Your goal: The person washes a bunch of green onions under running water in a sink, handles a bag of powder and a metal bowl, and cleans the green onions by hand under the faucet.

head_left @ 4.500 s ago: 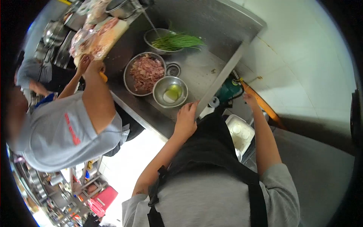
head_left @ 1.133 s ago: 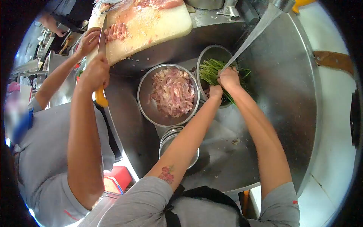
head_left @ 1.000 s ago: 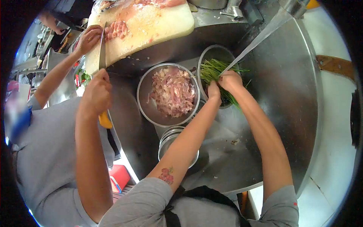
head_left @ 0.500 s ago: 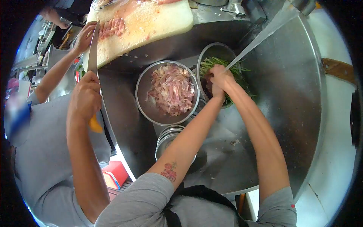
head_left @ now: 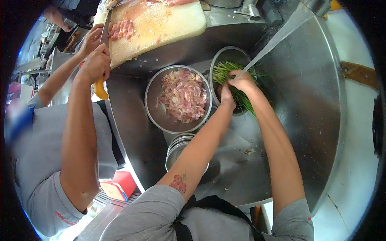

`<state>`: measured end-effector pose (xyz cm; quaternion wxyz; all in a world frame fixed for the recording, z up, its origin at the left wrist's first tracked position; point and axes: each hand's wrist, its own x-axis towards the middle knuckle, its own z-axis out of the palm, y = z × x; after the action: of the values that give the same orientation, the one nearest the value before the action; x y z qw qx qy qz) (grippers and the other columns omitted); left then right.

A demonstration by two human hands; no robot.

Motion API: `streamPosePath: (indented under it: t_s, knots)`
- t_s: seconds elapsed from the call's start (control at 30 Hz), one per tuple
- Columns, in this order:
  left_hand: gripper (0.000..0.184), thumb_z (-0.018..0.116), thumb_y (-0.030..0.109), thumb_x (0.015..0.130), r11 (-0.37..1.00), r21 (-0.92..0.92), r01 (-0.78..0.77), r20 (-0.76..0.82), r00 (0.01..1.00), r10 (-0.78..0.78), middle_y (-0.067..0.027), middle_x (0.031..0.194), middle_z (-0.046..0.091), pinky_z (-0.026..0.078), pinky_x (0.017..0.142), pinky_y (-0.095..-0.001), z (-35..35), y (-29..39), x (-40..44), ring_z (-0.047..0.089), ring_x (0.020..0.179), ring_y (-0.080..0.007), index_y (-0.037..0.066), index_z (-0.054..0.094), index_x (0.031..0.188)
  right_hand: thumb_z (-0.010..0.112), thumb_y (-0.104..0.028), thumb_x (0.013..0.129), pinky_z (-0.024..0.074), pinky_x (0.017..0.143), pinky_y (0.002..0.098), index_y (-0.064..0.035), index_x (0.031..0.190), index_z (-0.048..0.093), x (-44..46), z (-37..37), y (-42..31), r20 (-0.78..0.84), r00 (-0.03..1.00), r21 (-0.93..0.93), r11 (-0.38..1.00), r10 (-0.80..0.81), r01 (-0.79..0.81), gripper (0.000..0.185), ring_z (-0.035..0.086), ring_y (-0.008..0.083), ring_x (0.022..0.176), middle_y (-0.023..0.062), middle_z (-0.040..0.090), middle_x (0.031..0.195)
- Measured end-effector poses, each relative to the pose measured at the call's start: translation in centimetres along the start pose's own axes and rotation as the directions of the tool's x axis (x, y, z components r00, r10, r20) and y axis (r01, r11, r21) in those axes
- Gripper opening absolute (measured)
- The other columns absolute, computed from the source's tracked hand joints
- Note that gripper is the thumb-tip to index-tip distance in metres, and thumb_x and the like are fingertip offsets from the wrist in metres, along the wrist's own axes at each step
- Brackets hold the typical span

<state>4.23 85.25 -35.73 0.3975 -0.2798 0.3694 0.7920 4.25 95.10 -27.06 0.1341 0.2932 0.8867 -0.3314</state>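
Observation:
Long green stalks (head_left: 227, 72) lie in a metal bowl (head_left: 232, 50) in the sink, partly over its rim. My right hand (head_left: 242, 80) is closed around some of the stalks where the water stream (head_left: 277, 38) comes down. Just below and left of it, my left hand (head_left: 226, 95) is at the bowl against the stalks; its fingers are partly hidden, so its hold is unclear. Left of this bowl is a larger metal bowl (head_left: 152, 108) of cut raw meat (head_left: 184, 96). Several stacked metal bowls (head_left: 173, 154) sit beneath my left forearm.
At the left, a co-worker in grey holds a yellow-handled knife (head_left: 104, 34) over meat pieces on a white cutting board (head_left: 177, 28). The faucet (head_left: 315, 6) is at the top right. The metal sink (head_left: 297, 160) surrounds the bowls. A red container (head_left: 120, 184) is lower left.
Since the earliest frame, my hands have come from the sink's edge to the green stalks. Over the last second they shifted slightly among them, while the co-worker's knife moved at the board.

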Motion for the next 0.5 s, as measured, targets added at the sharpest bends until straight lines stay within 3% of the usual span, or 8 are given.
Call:
streamPosePath:
  t_s: [0.07, 0.13, 0.2, 0.3, 0.33, 0.5]
  knots:
    - [0.037, 0.052, 0.022, 0.088, 0.997, 0.02, 0.075, -0.057, 0.996, -0.074, -0.009, 0.109, 0.058, 0.047, 0.085, -0.0385, 1.9, 1.4, -0.9, 0.056, 0.101, -0.0227, 0.005, 0.049, 0.121, 0.066, -0.018, 0.072, 0.0506, 0.081, 0.0391, -0.0125, 0.093, 0.071, -0.1, -0.7, -0.2, -0.08, 0.996, 0.063, 0.997, -0.048, 0.053, 0.022, 0.064, 0.0305, 0.089, 0.0147, 0.067, 0.094]
    - [0.038, 0.053, 0.023, 0.088, 0.979, 0.183, 0.086, -0.053, 0.996, -0.077, -0.0097, 0.111, 0.057, 0.047, 0.083, -0.0377, 3.6, 2.5, -2.2, 0.056, 0.101, -0.0232, 0.005, 0.049, 0.121, 0.064, -0.013, 0.073, 0.0508, 0.078, 0.0341, -0.0078, 0.094, 0.07, -0.2, -2.1, -0.7, -0.002, 0.995, 0.091, 0.99, -0.104, 0.104, 0.022, 0.065, 0.0257, 0.085, 0.0134, 0.068, 0.092]
    - [0.04, 0.056, 0.025, 0.087, 0.942, 0.313, 0.126, -0.066, 0.992, -0.11, -0.0109, 0.115, 0.055, 0.044, 0.088, -0.0354, 2.1, 1.7, 1.0, 0.054, 0.104, -0.0229, 0.005, 0.049, 0.121, 0.062, -0.008, 0.074, 0.0505, 0.077, 0.032, -0.0051, 0.094, 0.069, -1.0, -4.0, -2.0, 0.055, 0.979, 0.112, 0.976, -0.194, 0.187, 0.022, 0.066, 0.0227, 0.083, 0.0129, 0.068, 0.09]
    - [0.043, 0.053, 0.03, 0.089, 0.894, 0.44, 0.082, -0.158, 0.987, -0.013, -0.0112, 0.121, 0.052, 0.037, 0.095, -0.0361, 0.7, 0.5, 4.2, 0.047, 0.115, -0.0219, 0.005, 0.048, 0.124, 0.063, -0.007, 0.071, 0.0495, 0.082, 0.0354, -0.0113, 0.091, 0.072, -2.0, -6.1, -3.9, 0.137, 0.961, 0.167, 0.962, -0.241, 0.217, 0.023, 0.065, 0.0275, 0.088, 0.014, 0.068, 0.09]
    - [0.044, 0.051, 0.032, 0.09, 0.88, 0.47, 0.076, -0.167, 0.986, 0.003, -0.0111, 0.124, 0.051, 0.035, 0.097, -0.0366, 1.5, 0.9, 3.2, 0.044, 0.118, -0.0217, 0.005, 0.048, 0.125, 0.063, -0.007, 0.07, 0.0491, 0.083, 0.0341, -0.0094, 0.09, 0.072, -2.4, -6.7, -4.5, 0.165, 0.954, 0.199, 0.956, -0.251, 0.218, 0.022, 0.065, 0.0267, 0.088, 0.0147, 0.068, 0.089]
    - [0.052, 0.05, 0.04, 0.091, 0.833, 0.551, 0.041, -0.065, 0.998, -0.006, -0.008, 0.13, 0.048, 0.03, 0.1, -0.0381, 4.4, 4.0, -3.8, 0.041, 0.121, -0.0205, 0.007, 0.044, 0.131, 0.062, -0.007, 0.07, 0.0497, 0.081, 0.0348, -0.0065, 0.091, 0.071, -2.5, -7.8, -4.8, 0.216, 0.928, 0.362, 0.907, -0.305, 0.215, 0.023, 0.066, 0.0265, 0.087, 0.016, 0.068, 0.091]
